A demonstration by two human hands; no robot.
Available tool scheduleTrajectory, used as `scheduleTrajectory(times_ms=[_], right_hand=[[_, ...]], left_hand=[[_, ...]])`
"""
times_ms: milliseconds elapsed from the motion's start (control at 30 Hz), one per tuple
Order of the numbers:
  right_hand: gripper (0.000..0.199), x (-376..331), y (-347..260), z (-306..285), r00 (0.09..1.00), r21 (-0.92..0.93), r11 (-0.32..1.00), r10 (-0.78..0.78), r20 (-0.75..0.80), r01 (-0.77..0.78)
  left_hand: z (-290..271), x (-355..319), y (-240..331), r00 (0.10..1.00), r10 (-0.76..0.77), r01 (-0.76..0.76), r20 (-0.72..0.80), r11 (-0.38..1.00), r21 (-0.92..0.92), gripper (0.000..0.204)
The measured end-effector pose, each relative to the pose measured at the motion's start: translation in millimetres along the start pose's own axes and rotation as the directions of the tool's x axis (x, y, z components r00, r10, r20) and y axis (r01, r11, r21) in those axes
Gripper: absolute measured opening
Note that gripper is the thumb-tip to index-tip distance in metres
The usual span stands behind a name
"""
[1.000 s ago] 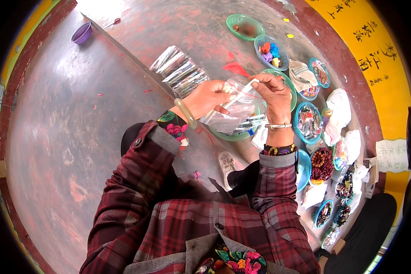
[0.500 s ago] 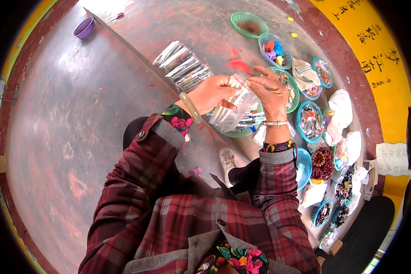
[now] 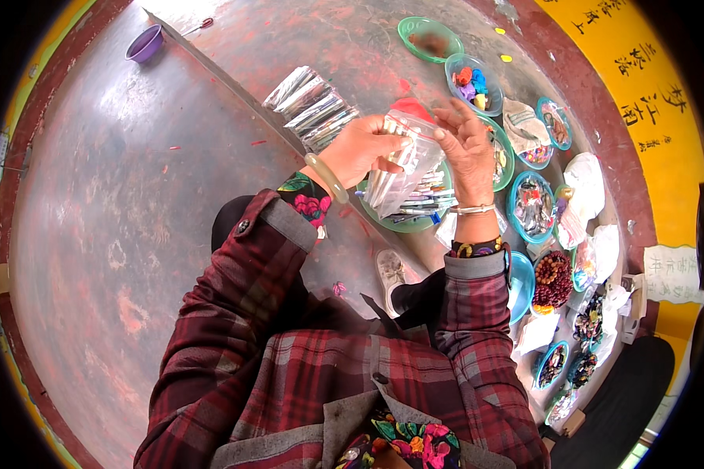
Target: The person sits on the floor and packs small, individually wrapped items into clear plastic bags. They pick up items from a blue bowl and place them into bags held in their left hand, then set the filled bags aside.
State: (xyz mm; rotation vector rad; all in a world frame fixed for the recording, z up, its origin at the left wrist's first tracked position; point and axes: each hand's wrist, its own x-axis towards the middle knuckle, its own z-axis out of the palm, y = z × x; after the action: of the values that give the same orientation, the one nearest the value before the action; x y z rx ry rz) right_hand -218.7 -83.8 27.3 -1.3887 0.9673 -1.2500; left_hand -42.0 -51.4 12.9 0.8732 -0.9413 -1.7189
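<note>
Both hands, the left hand (image 3: 361, 148) and right hand (image 3: 465, 148), are clamped on a clear bag (image 3: 403, 168) of pale sticks, holding it above a green tray (image 3: 414, 219) near the bead dishes (image 3: 532, 207) and foil packets (image 3: 311, 105).

Dark red plaid sleeves, floral cuffs; pale bangle (image 3: 326, 177) left wrist, beaded bracelets (image 3: 472, 209) right.

clear bag (image 3: 403, 168) turned upright, hands closer together
</note>
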Motion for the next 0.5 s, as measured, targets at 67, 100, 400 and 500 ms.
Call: scheduleTrajectory(times_ms=[67,100,400,500], right_hand=[[0.034,-1,-9,1,0.996,0.241,0.967,0.067,0.061,-0.08],[0.029,-1,-7,-2,0.989,0.233,0.963,0.117,0.089,-0.135],[0.009,-6,-9,-3,0.998,-0.012,0.998,-0.068,-0.013,0.068],[0.009,-7,-9,-3,0.992,-0.072,0.99,-0.122,-0.044,0.118]], left_hand=[[-2,0,0,1.0,0.024,-0.024,0.0,0.999,-0.032,0.018],[-2,0,0,0.999,0.037,-0.036,0.005,0.998,-0.051,0.019],[2,-3,6,0.998,-0.005,0.006,0.061,1.0,-0.017,0.027],[5,-4,6,0.996,0.013,-0.008,0.091,0.998,-0.055,0.03]])
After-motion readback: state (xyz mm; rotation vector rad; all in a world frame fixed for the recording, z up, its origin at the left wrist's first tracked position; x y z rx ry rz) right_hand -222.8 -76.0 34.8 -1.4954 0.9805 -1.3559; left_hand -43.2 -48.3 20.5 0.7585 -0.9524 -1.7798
